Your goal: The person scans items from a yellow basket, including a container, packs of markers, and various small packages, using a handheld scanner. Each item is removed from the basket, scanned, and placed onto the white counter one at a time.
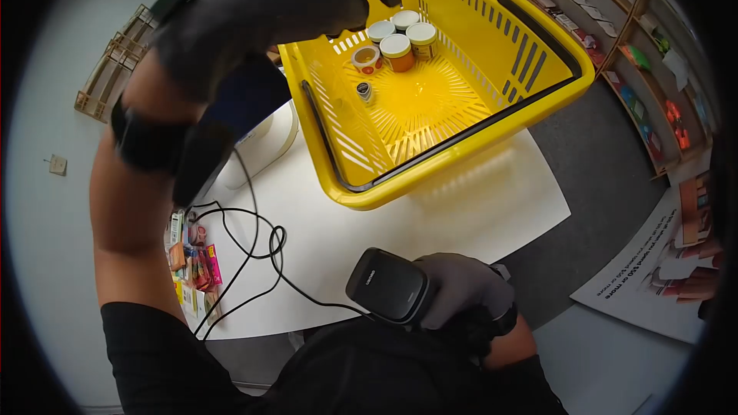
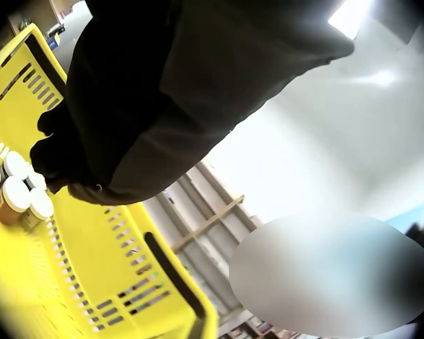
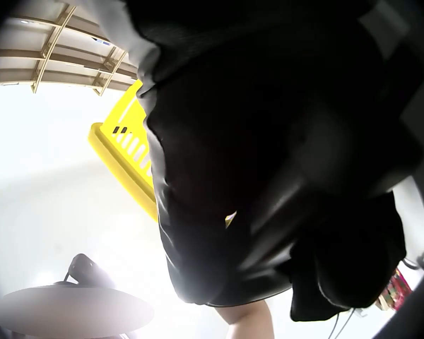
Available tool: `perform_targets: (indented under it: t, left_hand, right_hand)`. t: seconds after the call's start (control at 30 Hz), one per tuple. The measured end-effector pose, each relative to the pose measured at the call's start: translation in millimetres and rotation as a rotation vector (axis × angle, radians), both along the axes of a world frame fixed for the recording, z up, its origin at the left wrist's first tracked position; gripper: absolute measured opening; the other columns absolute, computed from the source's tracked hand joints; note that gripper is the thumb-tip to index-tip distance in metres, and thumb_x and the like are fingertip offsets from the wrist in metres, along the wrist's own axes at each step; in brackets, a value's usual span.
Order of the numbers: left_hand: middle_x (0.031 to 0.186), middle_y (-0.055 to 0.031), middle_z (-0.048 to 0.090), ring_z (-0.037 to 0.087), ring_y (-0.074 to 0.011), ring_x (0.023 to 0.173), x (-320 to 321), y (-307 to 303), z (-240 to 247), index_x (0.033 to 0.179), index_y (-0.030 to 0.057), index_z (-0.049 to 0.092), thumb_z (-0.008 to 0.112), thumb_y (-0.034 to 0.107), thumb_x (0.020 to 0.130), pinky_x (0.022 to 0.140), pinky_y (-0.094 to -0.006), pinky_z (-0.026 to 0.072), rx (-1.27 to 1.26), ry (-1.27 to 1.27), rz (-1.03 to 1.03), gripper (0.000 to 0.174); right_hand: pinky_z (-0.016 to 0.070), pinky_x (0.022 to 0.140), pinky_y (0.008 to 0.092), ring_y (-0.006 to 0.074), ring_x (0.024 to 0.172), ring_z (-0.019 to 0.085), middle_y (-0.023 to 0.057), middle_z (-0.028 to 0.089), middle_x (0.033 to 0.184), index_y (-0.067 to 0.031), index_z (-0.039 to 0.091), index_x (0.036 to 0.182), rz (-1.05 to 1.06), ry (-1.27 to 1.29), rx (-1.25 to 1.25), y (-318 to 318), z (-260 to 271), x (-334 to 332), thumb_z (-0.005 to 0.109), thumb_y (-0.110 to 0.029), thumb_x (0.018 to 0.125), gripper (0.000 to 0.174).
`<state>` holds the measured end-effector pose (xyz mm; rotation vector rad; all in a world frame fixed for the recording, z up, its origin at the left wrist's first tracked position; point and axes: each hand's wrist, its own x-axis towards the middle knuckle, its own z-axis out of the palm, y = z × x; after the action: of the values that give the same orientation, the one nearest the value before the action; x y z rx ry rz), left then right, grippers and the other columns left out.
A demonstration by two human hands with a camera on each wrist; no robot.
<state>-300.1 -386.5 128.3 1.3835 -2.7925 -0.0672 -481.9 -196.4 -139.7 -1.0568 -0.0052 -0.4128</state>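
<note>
My gloved left hand (image 1: 284, 11) reaches over the left side of a yellow shopping basket (image 1: 461, 150), fingers loosely bent and pointing down into it. Nothing shows between those fingers. Close by them stand several lidded jars, among them an orange jar (image 1: 397, 58) with a white lid. A small cup (image 1: 367, 60) with a clear top and a tiny dark-capped container (image 1: 364, 91) sit nearer me. Low in front of my body, my gloved right hand (image 1: 469, 292) grips a black corded barcode scanner (image 1: 384, 284), its head turned left. In the right wrist view the glove hides most of it.
The basket rests on a white table (image 1: 307, 261). A black cable (image 1: 277, 250) loops across the table's left part. Colourful packets (image 1: 196, 269) lie at the left edge, and a white container (image 1: 269, 146) stands beside the basket. Shelves (image 1: 646, 69) line the right; a printed sign (image 1: 653, 269) is nearer.
</note>
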Motion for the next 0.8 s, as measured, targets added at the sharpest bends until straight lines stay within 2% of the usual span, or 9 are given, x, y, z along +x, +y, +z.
perform_targets:
  t: [0.1, 0.17, 0.27, 0.4, 0.5, 0.57, 0.63, 0.77, 0.8]
  left_hand:
    - [0.089, -0.0068, 0.077, 0.071, -0.0147, 0.072, -20.5, -75.4, -39.2, 0.121, 0.0065, 0.076, 0.068, 0.012, 0.09, 0.065, -0.0301, 0.0558, 0.45, -0.132, 0.059, 0.032]
    - [0.088, -0.0053, 0.076, 0.066, -0.0148, 0.066, -47.8, -90.6, -63.9, 0.116, 0.0103, 0.079, 0.076, 0.018, 0.087, 0.06, -0.0312, 0.051, 0.571, -0.521, 0.269, 0.03]
    - [0.085, -0.003, 0.074, 0.059, -0.015, 0.061, -39.5, -130.4, -129.1, 0.11, 0.0149, 0.081, 0.084, 0.024, 0.081, 0.058, -0.0314, 0.047, 0.845, -0.779, 0.487, 0.03]
    - [0.079, -0.0014, 0.071, 0.057, -0.0141, 0.06, -25.5, -145.4, -175.5, 0.102, 0.017, 0.081, 0.09, 0.027, 0.077, 0.057, -0.0334, 0.0455, 0.923, -0.707, 0.592, 0.029]
    - [0.076, -0.0031, 0.07, 0.057, -0.0156, 0.06, -1.7, -176.2, -235.6, 0.098, 0.0167, 0.081, 0.091, 0.029, 0.074, 0.057, -0.0341, 0.0457, 0.991, -0.832, 0.527, 0.029]
    - [0.074, -0.004, 0.07, 0.057, -0.0164, 0.059, -18.4, -181.0, -239.4, 0.096, 0.0166, 0.081, 0.092, 0.03, 0.073, 0.057, -0.0345, 0.0458, 1.006, -0.902, 0.461, 0.029]
    - [0.104, -0.0107, 0.078, 0.069, -0.0257, 0.093, -35.3, -164.2, -232.4, 0.106, 0.0104, 0.079, 0.094, 0.023, 0.075, 0.079, -0.0481, 0.0542, 0.914, -1.047, 0.323, 0.037]
    - [0.107, -0.0114, 0.079, 0.071, -0.0245, 0.1, -25.7, -170.9, -238.9, 0.113, 0.0116, 0.08, 0.094, 0.022, 0.075, 0.085, -0.0488, 0.0554, 0.838, -1.091, 0.198, 0.043]
    - [0.11, -0.0117, 0.079, 0.071, -0.026, 0.102, -29.1, -163.8, -226.4, 0.116, 0.0129, 0.079, 0.093, 0.024, 0.076, 0.087, -0.0485, 0.0556, 0.807, -1.111, 0.029, 0.044]
  right_hand:
    - [0.0528, 0.088, 0.0326, 0.0134, 0.094, 0.063, 0.0054, 0.072, 0.103, -0.001, 0.068, 0.123, 0.068, 0.169, 0.055, -2.0, 11.0, -2.6, 0.083, -0.019, 0.076, 0.053]
    - [0.0526, 0.088, 0.0329, 0.0136, 0.094, 0.063, 0.0052, 0.071, 0.103, -0.001, 0.068, 0.124, 0.109, 0.241, 0.076, -4.0, 15.6, -1.4, 0.082, -0.021, 0.076, 0.054]
    - [0.0502, 0.094, 0.0303, 0.016, 0.101, 0.064, 0.0069, 0.073, 0.107, -0.0011, 0.069, 0.122, 0.109, 0.273, 0.039, -5.9, 19.9, -3.5, 0.083, -0.019, 0.073, 0.055]
    - [0.0505, 0.091, 0.0305, 0.016, 0.098, 0.064, 0.0066, 0.072, 0.104, -0.0003, 0.069, 0.122, 0.103, 0.293, 0.019, -5.8, 23.4, -6.8, 0.083, -0.019, 0.071, 0.057]
    - [0.0507, 0.089, 0.0315, 0.0162, 0.096, 0.064, 0.0063, 0.072, 0.101, 0.0001, 0.069, 0.122, 0.09, 0.341, -0.013, -6.1, 24.4, -8.3, 0.082, -0.021, 0.071, 0.056]
    - [0.0508, 0.088, 0.032, 0.0162, 0.095, 0.065, 0.0062, 0.072, 0.099, 0.0004, 0.069, 0.121, 0.048, 0.376, -0.023, -4.8, 23.3, -10.5, 0.082, -0.022, 0.071, 0.056]
    - [0.0506, 0.085, 0.0325, 0.0156, 0.089, 0.063, 0.0055, 0.07, 0.094, 0.0003, 0.07, 0.118, 0.041, 0.341, -0.082, -1.6, 20.3, -9.8, 0.077, -0.031, 0.077, 0.052]
    - [0.05, 0.082, 0.0326, 0.0148, 0.086, 0.063, 0.0044, 0.068, 0.09, 0.0003, 0.071, 0.114, -0.001, 0.353, -0.075, 1.9, 25.7, -14.5, 0.075, -0.036, 0.08, 0.05]
    - [0.0498, 0.081, 0.0325, 0.0146, 0.086, 0.063, 0.0041, 0.068, 0.089, 0.0002, 0.071, 0.113, -0.001, 0.36, -0.047, 3.2, 28.2, -15.1, 0.075, -0.035, 0.08, 0.049]
